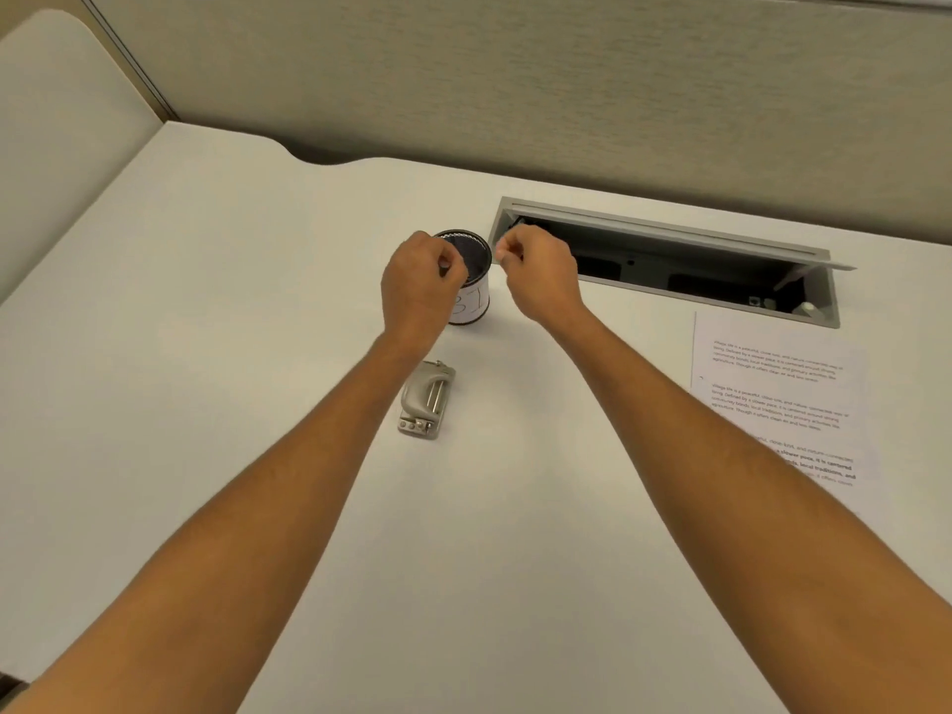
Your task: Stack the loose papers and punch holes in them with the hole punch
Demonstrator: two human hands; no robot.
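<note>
A grey metal hole punch (425, 399) lies on the white desk (206, 353), under my left forearm. Printed papers (778, 399) lie flat at the right, partly covered by my right forearm. A black mesh cup (471, 280) with a white label stands behind the punch. My left hand (420, 291) hovers at the cup's left rim with fingers curled in. My right hand (541, 278) is just right of the cup, fingertips pinched together. Whether either hand holds something small I cannot tell.
An open cable tray (669, 260) with a raised lid is sunk into the desk at the back right. A beige partition wall (515, 85) runs behind the desk. A second desk surface (56, 121) adjoins at the far left.
</note>
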